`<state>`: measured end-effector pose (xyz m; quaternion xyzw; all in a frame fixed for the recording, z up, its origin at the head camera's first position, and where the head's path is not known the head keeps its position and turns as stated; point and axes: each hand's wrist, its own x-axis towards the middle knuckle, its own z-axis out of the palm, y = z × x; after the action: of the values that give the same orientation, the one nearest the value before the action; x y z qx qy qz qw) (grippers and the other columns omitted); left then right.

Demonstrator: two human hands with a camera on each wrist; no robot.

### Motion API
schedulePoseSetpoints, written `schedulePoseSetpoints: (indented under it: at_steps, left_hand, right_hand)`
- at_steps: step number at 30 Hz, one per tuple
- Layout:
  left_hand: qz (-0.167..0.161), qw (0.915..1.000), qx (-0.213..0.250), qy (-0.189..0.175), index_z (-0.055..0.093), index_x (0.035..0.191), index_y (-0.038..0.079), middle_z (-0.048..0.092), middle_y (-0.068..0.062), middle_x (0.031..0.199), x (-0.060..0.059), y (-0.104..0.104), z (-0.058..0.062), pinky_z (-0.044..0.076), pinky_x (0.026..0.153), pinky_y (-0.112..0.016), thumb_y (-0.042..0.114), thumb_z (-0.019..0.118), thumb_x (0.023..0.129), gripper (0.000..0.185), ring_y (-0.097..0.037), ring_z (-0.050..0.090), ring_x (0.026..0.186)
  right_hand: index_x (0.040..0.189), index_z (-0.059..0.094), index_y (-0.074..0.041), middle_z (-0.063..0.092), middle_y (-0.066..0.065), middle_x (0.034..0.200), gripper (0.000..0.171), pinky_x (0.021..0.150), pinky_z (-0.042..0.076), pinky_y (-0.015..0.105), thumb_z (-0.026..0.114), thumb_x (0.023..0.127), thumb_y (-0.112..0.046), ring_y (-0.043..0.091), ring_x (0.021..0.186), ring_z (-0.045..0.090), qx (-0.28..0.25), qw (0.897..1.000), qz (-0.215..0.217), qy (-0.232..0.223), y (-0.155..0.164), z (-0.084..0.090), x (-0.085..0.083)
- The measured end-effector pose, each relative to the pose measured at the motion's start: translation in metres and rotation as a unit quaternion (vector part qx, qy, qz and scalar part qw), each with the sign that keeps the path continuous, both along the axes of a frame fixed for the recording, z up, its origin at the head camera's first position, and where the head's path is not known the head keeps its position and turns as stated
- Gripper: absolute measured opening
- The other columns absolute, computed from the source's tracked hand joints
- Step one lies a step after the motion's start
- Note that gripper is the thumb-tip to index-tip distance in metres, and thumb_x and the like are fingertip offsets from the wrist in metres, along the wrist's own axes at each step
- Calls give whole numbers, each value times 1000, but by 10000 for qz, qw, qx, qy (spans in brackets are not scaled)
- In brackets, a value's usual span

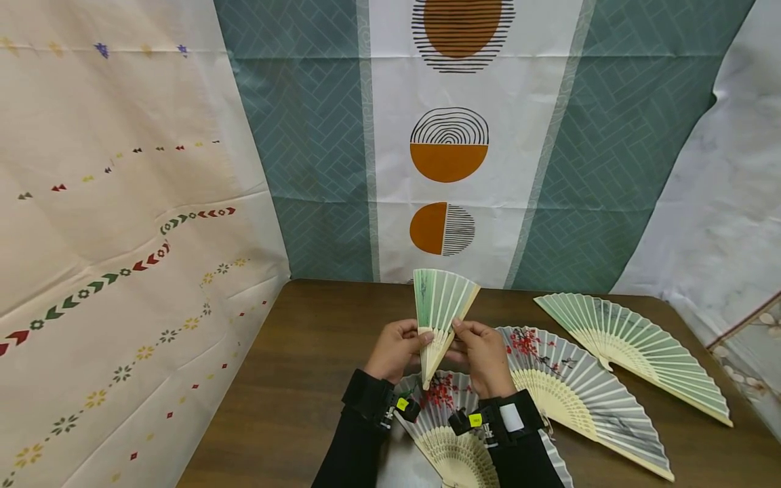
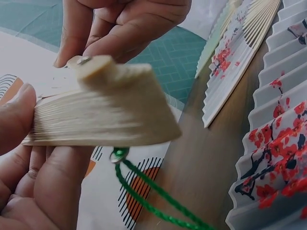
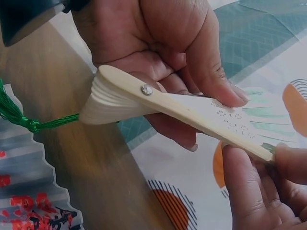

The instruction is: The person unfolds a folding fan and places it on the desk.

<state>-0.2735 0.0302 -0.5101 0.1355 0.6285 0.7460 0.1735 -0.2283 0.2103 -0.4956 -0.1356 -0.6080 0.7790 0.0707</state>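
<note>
A partly spread green folding fan (image 1: 444, 298) is held up over the table by both hands, its pale ribs pointing down. My left hand (image 1: 393, 354) pinches one side between thumb and fingers. On the other side, my right hand (image 1: 490, 359) grips the outer stick with thumb and fingers. In the left wrist view the stacked rib ends (image 2: 110, 110) face the camera, and a green cord (image 2: 148, 201) hangs from them. The right wrist view shows the metal rivet (image 3: 147, 89) and the pierced ribs. Under the wrists lies an open grey-white fan (image 1: 457, 440) with red blossoms, partly hidden by the forearms.
A second blossom fan (image 1: 567, 379) lies spread to the right of the hands. Beyond it, an open green fan (image 1: 641, 346) lies near the right edge of the brown wooden table (image 1: 287, 407). A patterned cloth (image 1: 323, 149) hangs behind the table, and a cream cloth (image 1: 122, 237) at left.
</note>
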Motion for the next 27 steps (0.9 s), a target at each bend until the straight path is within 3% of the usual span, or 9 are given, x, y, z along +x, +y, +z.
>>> schedulePoseSetpoints:
  at_steps: [7,15,27]
  left_hand:
    - [72,10000,-33,1,67,136,-19,84,-16,110,0,1,1,70,77,-25,1,65,114,30,-8,78,87]
    - [393,9992,83,27,70,130,-19,83,-4,98,2,2,1,69,74,-26,-1,67,112,26,-8,78,83]
    - [516,9982,265,-121,71,131,-18,82,1,94,1,5,-1,68,71,-23,-2,67,111,26,-7,77,84]
  right_hand:
    - [133,68,19,82,1,88,36,73,72,26,64,118,-13,10,76,83,-102,9999,-15,54,0,-1,-1]
    - [125,70,14,77,0,89,28,72,72,26,63,118,-12,9,76,80,-274,9995,-146,18,1,-1,-1]
    - [128,68,15,75,-1,90,30,73,72,26,64,118,-13,8,76,79,-233,9994,-253,-67,0,-1,-1]
